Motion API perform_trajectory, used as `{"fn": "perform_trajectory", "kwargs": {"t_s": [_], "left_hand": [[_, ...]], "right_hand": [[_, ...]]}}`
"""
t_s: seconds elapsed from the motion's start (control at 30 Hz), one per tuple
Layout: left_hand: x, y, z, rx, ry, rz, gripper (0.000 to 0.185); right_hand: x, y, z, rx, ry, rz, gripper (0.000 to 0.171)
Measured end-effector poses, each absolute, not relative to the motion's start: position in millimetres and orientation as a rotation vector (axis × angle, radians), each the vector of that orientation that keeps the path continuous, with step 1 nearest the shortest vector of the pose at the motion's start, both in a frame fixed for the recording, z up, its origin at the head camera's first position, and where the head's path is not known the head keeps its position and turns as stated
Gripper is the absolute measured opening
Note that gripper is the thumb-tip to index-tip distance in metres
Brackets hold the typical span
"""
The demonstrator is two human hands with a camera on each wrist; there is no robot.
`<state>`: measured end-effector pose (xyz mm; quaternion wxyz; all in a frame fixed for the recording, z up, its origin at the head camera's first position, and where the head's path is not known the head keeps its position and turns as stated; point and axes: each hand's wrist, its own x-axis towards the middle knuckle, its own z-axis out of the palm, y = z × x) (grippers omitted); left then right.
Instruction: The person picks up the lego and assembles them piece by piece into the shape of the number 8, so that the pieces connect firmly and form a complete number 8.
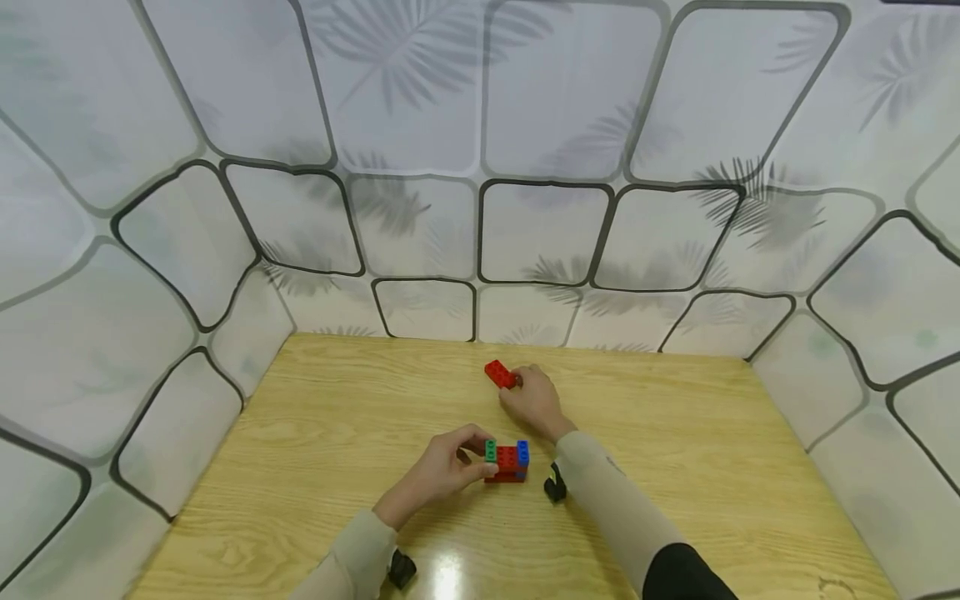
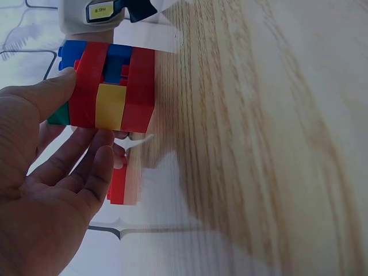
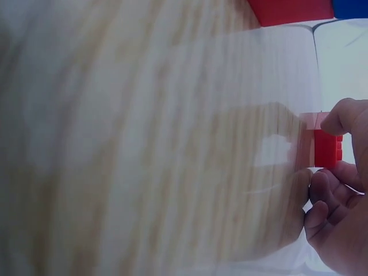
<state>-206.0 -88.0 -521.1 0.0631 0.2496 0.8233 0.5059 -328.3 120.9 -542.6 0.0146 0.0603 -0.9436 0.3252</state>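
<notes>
Head view: we saw both hands on bricks on the wooden table (image 1: 315, 433).
Left hand (image 1: 442, 468) gripped the block stack (image 1: 506, 463); right hand (image 1: 534, 402), beyond it, pinched a red brick (image 1: 500, 374).

Beige sleeves, black wrist-mounted cameras

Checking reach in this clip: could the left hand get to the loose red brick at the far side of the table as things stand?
Probably not freely: the left hand grips the block stack, and the right hand already holds the red brick.
</notes>
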Motion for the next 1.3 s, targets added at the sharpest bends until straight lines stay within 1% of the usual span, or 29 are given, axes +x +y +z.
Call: {"fn": "perform_trajectory", "kwargs": {"t_s": [0.6, 0.83, 1.03, 1.3], "left_hand": [[-205.3, -87.9, -518.1, 0.756, 2.483, 1.517, 0.036], [-204.4, -88.2, -517.1, 0.758, 2.493, 1.523, 0.031], [-204.6, -87.5, -518.0, 0.755, 2.49, 1.517, 0.034], [-204.6, -87.2, -518.3, 0.761, 2.487, 1.511, 0.036]], "right_hand": [[-325.8, 126.9, -541.3, 0.264, -2.888, 1.038, 0.048], [-323.2, 128.3, -537.5, 0.277, -2.892, 1.081, 0.048], [-321.0, 132.7, -537.6, 0.259, -2.905, 1.106, 0.049], [-313.0, 140.2, -530.5, 0.349, -2.856, 1.162, 0.046]]}}
